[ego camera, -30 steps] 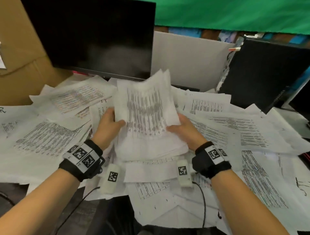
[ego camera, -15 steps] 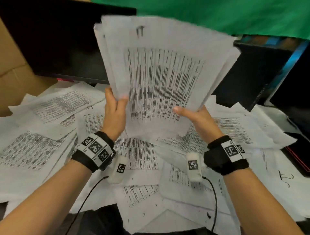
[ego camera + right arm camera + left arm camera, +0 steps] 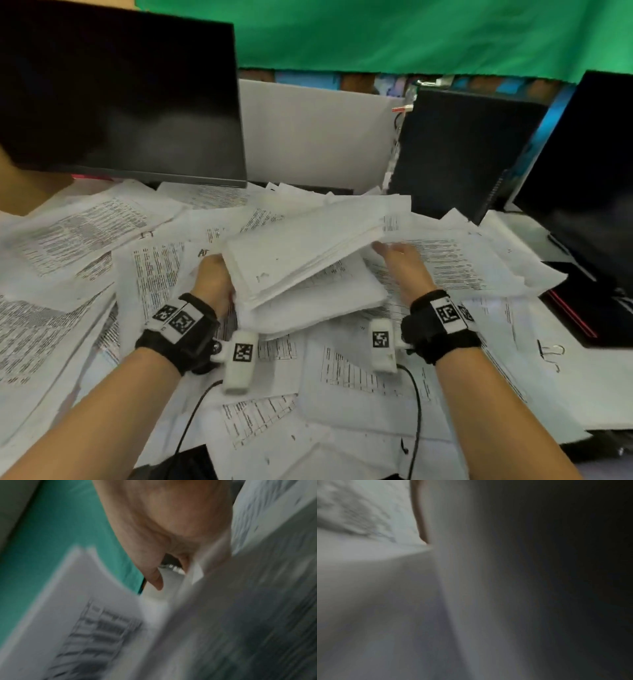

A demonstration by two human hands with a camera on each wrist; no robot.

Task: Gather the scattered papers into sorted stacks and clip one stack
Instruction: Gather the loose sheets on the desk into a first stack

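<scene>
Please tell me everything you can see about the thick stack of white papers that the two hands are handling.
The thick stack of white paper sheets shows a mostly blank top side and fanned, uneven edges. It is tilted, with the far right corner higher, above the scattered printed sheets. The left hand holds its left edge; the right hand is at its right edge, fingers extended.

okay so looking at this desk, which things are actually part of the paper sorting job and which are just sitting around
Part of the job:
gathered stack, gripped by the left hand
right hand at its right edge
scattered papers
binder clip

Just lying about:
monitor
cardboard box
black tower
</scene>
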